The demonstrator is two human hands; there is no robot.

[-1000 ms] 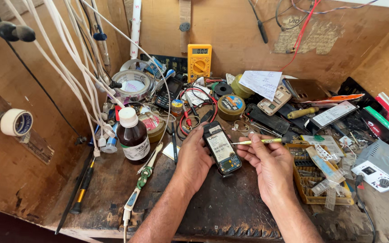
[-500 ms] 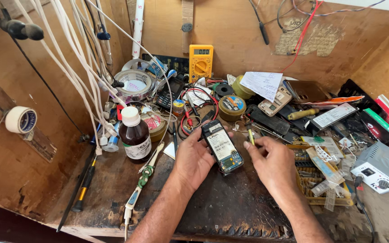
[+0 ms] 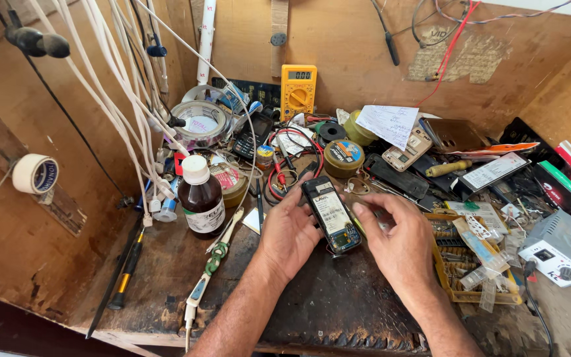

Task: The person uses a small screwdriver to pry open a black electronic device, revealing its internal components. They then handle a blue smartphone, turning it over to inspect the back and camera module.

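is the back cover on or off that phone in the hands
Off. The phone in the left hand shows a bare label and exposed circuit board at its lower end; the right hand touches its edge.

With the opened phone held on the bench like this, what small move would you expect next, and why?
Probably steadying the small opened black mobile phone and bringing the right hand onto its exposed lower circuit board. The left hand grips the phone's left edge, while the right hand sits just beside it. Whether its fingers hold a tool cannot be told.

Worn wooden workbench, plywood walls, daylight.
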